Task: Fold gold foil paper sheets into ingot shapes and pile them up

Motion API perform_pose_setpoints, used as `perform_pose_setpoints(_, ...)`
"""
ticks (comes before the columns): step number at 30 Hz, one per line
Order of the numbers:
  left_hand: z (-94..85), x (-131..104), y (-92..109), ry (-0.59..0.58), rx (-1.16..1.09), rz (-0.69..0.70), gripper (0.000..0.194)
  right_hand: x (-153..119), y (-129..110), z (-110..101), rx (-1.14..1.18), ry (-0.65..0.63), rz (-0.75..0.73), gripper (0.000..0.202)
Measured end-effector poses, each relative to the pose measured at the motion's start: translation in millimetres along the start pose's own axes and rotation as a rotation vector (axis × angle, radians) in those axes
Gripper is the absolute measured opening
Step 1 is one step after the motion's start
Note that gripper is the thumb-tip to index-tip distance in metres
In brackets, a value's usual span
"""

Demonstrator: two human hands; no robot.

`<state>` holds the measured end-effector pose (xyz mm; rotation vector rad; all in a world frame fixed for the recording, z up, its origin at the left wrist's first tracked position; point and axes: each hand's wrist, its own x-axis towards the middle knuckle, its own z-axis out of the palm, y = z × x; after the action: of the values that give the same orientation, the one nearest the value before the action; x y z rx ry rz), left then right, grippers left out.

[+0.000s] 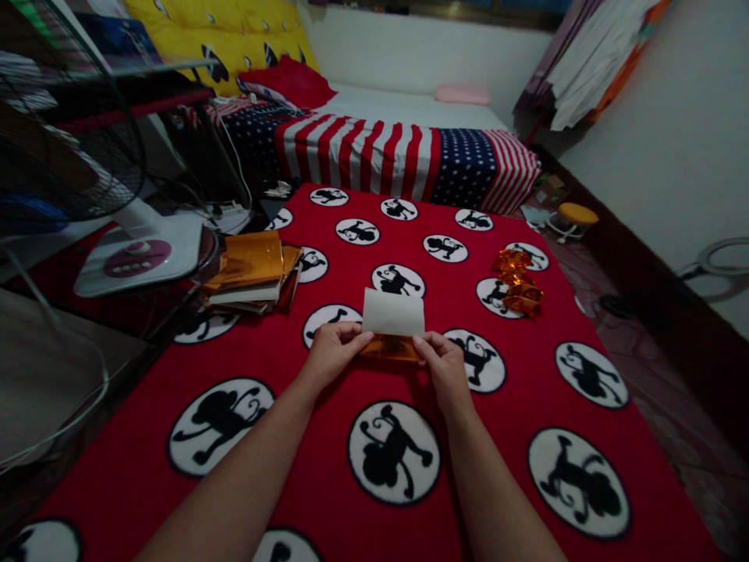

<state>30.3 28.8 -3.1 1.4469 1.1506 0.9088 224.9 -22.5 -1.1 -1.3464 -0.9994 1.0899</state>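
Note:
A sheet (393, 312) with a pale upper face and a shiny orange strip along its near edge is held up above the red monkey-patterned cloth (316, 484). My left hand (332, 353) pinches its near left corner, thumb on the orange strip. At the near right corner my right hand (443, 361) pinches it the same way. Left of my hands lies a stack of orange and pale sheets (251, 269). On the right side of the cloth sit crinkled orange foil pieces (518, 282).
A fan with a white base (140, 250) stands at the left. Beyond the cloth is a bed with a striped, starred cover (363, 156). A yellow-topped stool (576, 215) stands on the floor at the back right.

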Motion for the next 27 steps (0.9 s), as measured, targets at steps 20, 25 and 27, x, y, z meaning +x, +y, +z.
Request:
perform_pose_setpoints(20,3.3,-1.6,-0.8,0.102,0.247,0.094,0.024,-4.8,1.4,2.4,-0.245,0.071,-0.058,0.032)
perform_pose_setpoints(25,6.3,-2.6,-0.4,0.208,0.479,0.235,0.016,-8.9,7.7,4.5,-0.636,0.216,-0.134,0.027)
perform_pose_setpoints(27,8.0,-2.8,-1.4,0.231,0.519,0.244,0.014,-9.2,8.0,4.9,-0.756,0.251,-0.14,0.024)
